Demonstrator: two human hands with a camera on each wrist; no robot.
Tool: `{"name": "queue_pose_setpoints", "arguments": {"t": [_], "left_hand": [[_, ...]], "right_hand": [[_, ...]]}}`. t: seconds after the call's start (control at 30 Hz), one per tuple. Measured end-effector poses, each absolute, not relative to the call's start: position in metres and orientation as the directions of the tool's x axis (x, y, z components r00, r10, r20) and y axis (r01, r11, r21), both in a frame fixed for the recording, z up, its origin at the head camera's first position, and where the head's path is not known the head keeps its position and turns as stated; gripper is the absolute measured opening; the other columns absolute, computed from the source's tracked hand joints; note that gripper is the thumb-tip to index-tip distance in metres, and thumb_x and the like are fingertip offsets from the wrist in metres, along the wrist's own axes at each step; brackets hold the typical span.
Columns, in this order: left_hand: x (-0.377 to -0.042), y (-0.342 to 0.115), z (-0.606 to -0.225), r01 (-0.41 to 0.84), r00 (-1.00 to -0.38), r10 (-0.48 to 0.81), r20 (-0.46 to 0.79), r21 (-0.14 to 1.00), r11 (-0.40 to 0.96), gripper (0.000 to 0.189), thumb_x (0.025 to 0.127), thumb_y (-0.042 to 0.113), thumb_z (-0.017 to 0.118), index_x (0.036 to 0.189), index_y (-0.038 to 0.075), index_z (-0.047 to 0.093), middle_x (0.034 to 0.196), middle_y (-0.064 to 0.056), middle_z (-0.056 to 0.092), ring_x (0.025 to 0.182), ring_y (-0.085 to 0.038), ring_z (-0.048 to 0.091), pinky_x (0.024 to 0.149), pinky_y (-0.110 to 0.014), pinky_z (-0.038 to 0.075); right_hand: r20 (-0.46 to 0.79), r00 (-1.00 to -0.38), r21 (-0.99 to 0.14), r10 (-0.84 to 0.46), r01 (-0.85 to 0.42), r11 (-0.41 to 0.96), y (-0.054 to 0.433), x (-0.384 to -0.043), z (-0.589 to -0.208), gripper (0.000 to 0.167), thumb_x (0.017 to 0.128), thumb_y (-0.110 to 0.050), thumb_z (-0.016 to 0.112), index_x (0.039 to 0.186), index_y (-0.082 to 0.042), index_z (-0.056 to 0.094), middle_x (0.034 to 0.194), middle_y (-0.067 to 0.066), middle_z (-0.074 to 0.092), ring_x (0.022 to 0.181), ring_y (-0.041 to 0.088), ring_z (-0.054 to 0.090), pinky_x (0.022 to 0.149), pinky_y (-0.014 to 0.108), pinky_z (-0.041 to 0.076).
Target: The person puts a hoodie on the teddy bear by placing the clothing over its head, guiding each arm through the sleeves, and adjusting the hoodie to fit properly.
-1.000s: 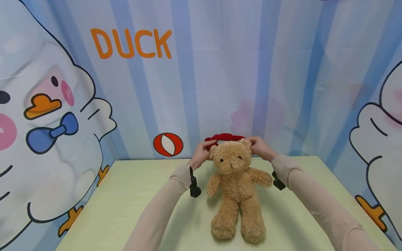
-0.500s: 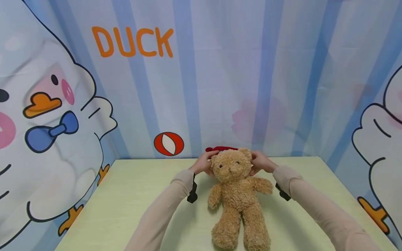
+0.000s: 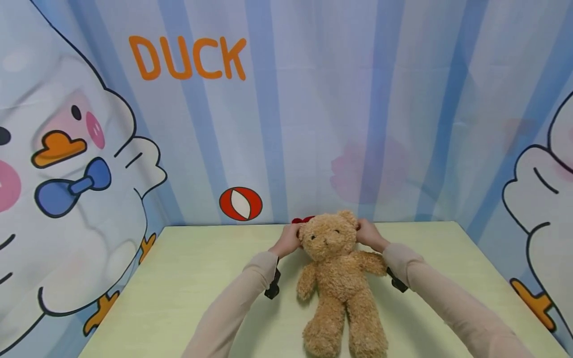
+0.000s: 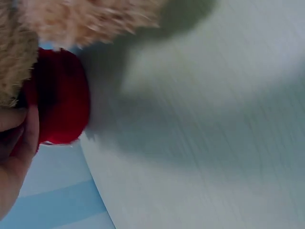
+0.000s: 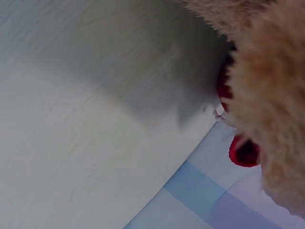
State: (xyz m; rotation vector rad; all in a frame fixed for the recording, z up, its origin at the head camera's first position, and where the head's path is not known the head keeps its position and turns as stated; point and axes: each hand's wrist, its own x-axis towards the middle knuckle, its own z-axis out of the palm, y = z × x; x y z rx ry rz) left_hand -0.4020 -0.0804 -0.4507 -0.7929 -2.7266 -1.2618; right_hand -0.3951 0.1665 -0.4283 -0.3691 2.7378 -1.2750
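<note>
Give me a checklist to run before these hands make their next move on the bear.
1. Bear on the table: ok.
2. Bear's face uncovered, eyes visible: ok.
3. Left hand holding the red cloth: ok, pinched in its fingers in the left wrist view.
4. Right hand gripping the red cloth: cannot tell, fingers hidden.
5. Red cloth fully visible in the head view: not ok, mostly behind the bear's head.

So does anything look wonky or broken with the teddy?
Nothing looks broken. The teddy bear is just a bit crooked, its head tipping sideways, and the red thing behind it is partly hidden, so I can't check it all.
</note>
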Motion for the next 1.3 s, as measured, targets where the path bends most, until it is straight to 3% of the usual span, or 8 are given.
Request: {"name": "queue_pose_setpoints", "arguments": {"t": [0.2, 0.37, 0.53, 0.7, 0.87, 1.07, 1.17, 1.3], "left_hand": [[-0.401, -0.089, -0.436, 0.298, -0.876, 0.475, 0.086, 0.87, 0.393, 0.046, 0.078, -0.01, 0.049, 0.121, 0.003, 0.051, 0.09, -0.008, 0.052, 0.066, -0.013, 0.042, 0.059, -0.025, 0.04], [-0.398, -0.099, -0.431, 0.173, -0.821, 0.569, -0.038, 0.934, 0.312, 0.041, 0.083, 0.005, 0.052, 0.124, 0.003, 0.046, 0.121, -0.015, 0.044, 0.091, -0.016, 0.052, 0.08, -0.032, 0.046], [-0.396, -0.098, -0.43, 0.151, -0.817, 0.576, 0.002, 0.966, 0.21, 0.009, 0.085, 0.003, 0.049, 0.095, 0.006, 0.05, 0.094, -0.005, 0.049, 0.078, -0.011, 0.056, 0.081, -0.035, 0.047], [-0.383, -0.091, -0.42, 0.2, -0.869, 0.486, 0.094, 0.965, 0.171, 0.011, 0.086, 0.002, 0.049, 0.097, 0.001, 0.05, 0.082, -0.003, 0.051, 0.071, -0.011, 0.055, 0.069, -0.03, 0.049], [-0.371, -0.082, -0.409, 0.378, -0.876, 0.409, 0.256, 0.891, 0.252, 0.033, 0.085, -0.001, 0.051, 0.118, -0.003, 0.048, 0.097, -0.014, 0.055, 0.074, -0.013, 0.048, 0.062, -0.027, 0.042], [-0.372, -0.077, -0.406, 0.391, -0.899, 0.332, 0.286, 0.867, 0.311, 0.037, 0.083, -0.003, 0.05, 0.115, 0.002, 0.031, 0.066, -0.008, 0.036, 0.046, -0.011, 0.029, 0.049, -0.025, 0.029], [-0.382, -0.074, -0.417, 0.387, -0.915, 0.283, 0.289, 0.829, 0.403, 0.036, 0.082, 0.002, 0.054, 0.114, 0.007, 0.036, 0.07, -0.009, 0.045, 0.048, -0.011, 0.035, 0.049, -0.024, 0.031], [-0.388, -0.069, -0.433, 0.441, -0.897, 0.281, 0.34, 0.726, 0.528, 0.017, 0.083, 0.007, 0.055, 0.1, 0.008, 0.05, 0.084, -0.01, 0.055, 0.062, -0.014, 0.047, 0.054, -0.024, 0.036]], "right_hand": [[-0.013, -0.968, -0.793, -0.249, -0.142, 0.593, 0.17, -0.394, -0.424, 0.026, 0.078, 0.015, 0.033, 0.103, 0.01, 0.04, 0.075, 0.017, 0.037, 0.059, 0.024, 0.038, 0.055, 0.031, 0.031], [-0.039, -0.97, -0.814, -0.242, -0.11, 0.57, 0.172, -0.393, -0.427, 0.058, 0.077, 0.016, 0.034, 0.133, 0.017, 0.021, 0.138, 0.037, 0.018, 0.123, 0.05, 0.028, 0.064, 0.04, 0.038], [-0.014, -0.976, -0.838, -0.217, -0.107, 0.536, 0.171, -0.393, -0.429, 0.06, 0.076, 0.016, 0.033, 0.135, 0.013, 0.023, 0.138, 0.035, 0.02, 0.097, 0.044, 0.046, 0.056, 0.035, 0.034], [0.028, -0.975, -0.864, -0.222, -0.135, 0.486, 0.17, -0.392, -0.427, 0.067, 0.078, 0.016, 0.029, 0.141, 0.004, 0.009, 0.141, 0.032, 0.015, 0.112, 0.044, 0.037, 0.059, 0.036, 0.033], [-0.01, -0.957, -0.918, -0.29, -0.106, 0.382, 0.172, -0.394, -0.418, 0.009, 0.083, 0.005, 0.029, 0.087, -0.001, 0.034, 0.095, 0.021, 0.037, 0.071, 0.023, 0.036, 0.067, 0.036, 0.03], [-0.07, -0.86, -0.997, -0.505, 0.046, 0.059, 0.187, -0.398, -0.406, 0.026, 0.095, -0.013, 0.03, 0.07, -0.012, 0.029, 0.075, 0.001, 0.032, 0.06, 0.012, 0.027, 0.067, 0.031, 0.032], [-0.124, -0.813, -0.992, -0.568, 0.084, 0.097, 0.193, -0.398, -0.401, 0.023, 0.096, -0.015, 0.033, 0.11, -0.003, 0.046, 0.115, 0.015, 0.042, 0.081, 0.017, 0.043, 0.076, 0.033, 0.035], [-0.177, -0.826, -0.967, -0.535, 0.047, 0.249, 0.192, -0.397, -0.398, 0.044, 0.092, -0.007, 0.036, 0.127, 0.007, 0.013, 0.123, 0.03, 0.022, 0.086, 0.023, 0.033, 0.074, 0.037, 0.032]]}}
